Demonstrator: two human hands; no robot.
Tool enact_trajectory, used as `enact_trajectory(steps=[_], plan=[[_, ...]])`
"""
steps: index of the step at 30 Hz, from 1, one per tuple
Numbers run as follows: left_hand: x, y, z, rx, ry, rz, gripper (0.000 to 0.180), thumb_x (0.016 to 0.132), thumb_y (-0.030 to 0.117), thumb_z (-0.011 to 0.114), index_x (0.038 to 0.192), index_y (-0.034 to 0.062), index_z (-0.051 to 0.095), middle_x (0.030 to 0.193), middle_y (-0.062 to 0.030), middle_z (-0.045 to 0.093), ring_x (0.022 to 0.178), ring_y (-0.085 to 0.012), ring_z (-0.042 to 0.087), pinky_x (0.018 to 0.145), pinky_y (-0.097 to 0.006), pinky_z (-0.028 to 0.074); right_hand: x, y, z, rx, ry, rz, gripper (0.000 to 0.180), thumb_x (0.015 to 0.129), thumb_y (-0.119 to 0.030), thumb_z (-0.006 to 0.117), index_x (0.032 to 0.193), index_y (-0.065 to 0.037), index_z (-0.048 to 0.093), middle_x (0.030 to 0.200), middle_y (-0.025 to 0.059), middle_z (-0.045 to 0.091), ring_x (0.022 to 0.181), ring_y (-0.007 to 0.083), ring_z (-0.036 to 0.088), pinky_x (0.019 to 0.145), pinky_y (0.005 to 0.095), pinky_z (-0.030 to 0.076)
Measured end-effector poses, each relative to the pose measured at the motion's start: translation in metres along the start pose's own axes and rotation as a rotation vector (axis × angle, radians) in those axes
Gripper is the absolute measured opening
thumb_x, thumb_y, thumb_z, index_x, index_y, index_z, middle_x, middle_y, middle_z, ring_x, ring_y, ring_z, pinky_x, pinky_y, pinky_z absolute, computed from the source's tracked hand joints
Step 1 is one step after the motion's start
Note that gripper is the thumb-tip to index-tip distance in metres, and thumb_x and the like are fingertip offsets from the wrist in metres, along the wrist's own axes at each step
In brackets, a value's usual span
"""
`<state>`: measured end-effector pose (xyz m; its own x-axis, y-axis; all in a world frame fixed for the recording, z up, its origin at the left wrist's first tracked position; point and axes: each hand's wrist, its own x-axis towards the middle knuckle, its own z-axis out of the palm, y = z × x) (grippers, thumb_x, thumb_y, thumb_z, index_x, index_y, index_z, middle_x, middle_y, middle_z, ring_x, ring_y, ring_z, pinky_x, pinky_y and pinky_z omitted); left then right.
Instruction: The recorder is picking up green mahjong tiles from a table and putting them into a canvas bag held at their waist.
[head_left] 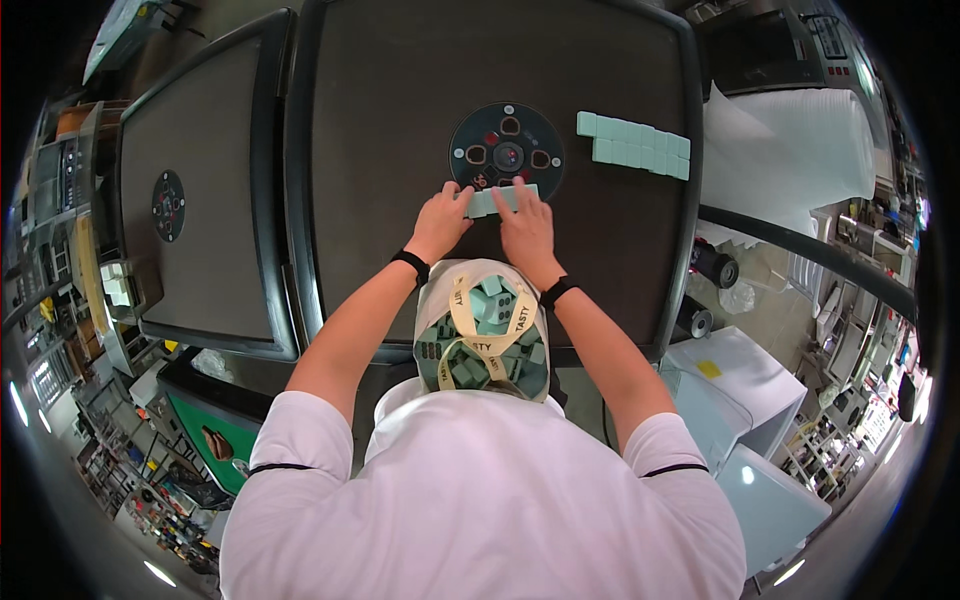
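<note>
A short row of pale green mahjong tiles [483, 204] lies on the dark table at the near edge of the round centre panel. My left hand [438, 224] grips the row's left end with thumb and fingers. On the right part of the row, my right hand [528, 230] is closed, its fingers reaching over the top. The tile faces in this row cannot be made out. Close to my body, an open cloth bag [428, 300] with yellowish printed straps holds many loose green mahjong tiles [497, 305], some with dark markings.
To the right on the tabletop [400, 80] stands a block of mahjong tiles [640, 146] in rows. The round black panel [508, 153] sits mid-table. A second dark table [210, 110] adjoins at left. A large white wrapped roll [790, 150] stands beyond the right edge.
</note>
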<state>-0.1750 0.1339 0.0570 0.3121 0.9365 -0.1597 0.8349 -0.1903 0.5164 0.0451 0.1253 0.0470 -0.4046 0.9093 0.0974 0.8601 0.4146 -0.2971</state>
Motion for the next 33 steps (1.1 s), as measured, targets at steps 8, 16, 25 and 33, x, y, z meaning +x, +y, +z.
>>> enact_trajectory(steps=[8,16,25,33], plan=[[-0.01,-0.003,-0.011,-0.023,0.0,-0.069,0.06,0.089,0.016,0.086,0.141,0.0065,0.059,0.13,-0.0192,0.062,0.111,-0.0433,0.07,0.092,-0.049,0.061,0.028,0.041,-0.014,0.04,-0.169,0.004,0.065,0.076,-0.018,0.094,0.135,-0.014,0.066,0.121,0.0124,0.067,0.108,0.0351,0.069,0.087,0.0472,0.059],[-0.118,0.012,-0.141,-0.669,-0.175,-0.429,0.039,0.103,0.023,0.07,0.135,0.0007,0.069,0.102,-0.0088,0.073,0.095,-0.0169,0.069,0.084,-0.034,0.056,-0.054,0.021,-0.146,0.907,-0.354,0.683,0.042,0.09,-0.028,0.084,0.124,-0.005,0.076,0.091,0.009,0.077,0.078,0.0168,0.07,0.073,0.0352,0.058],[-0.205,0.148,-0.178,-0.454,0.007,-0.327,0.049,0.097,0.019,0.08,0.138,-0.0039,0.066,0.115,-0.0131,0.074,0.092,-0.0144,0.069,0.077,-0.032,0.057,-0.131,-0.092,-0.297,0.631,-0.411,0.503,0.058,0.084,-0.028,0.087,0.133,-0.002,0.069,0.105,0.0166,0.075,0.096,0.0316,0.074,0.084,0.0404,0.059],[-0.254,0.15,-0.155,-0.386,0.018,-0.077,0.014,0.096,0.011,0.078,0.098,-0.0023,0.075,0.092,-0.0158,0.073,0.083,-0.0346,0.069,0.073,-0.042,0.056,-0.189,-0.095,-0.26,0.487,-0.145,0.17,0.021,0.085,-0.014,0.084,0.102,-0.005,0.074,0.096,0.0117,0.074,0.094,0.0335,0.07,0.083,0.0473,0.055]])
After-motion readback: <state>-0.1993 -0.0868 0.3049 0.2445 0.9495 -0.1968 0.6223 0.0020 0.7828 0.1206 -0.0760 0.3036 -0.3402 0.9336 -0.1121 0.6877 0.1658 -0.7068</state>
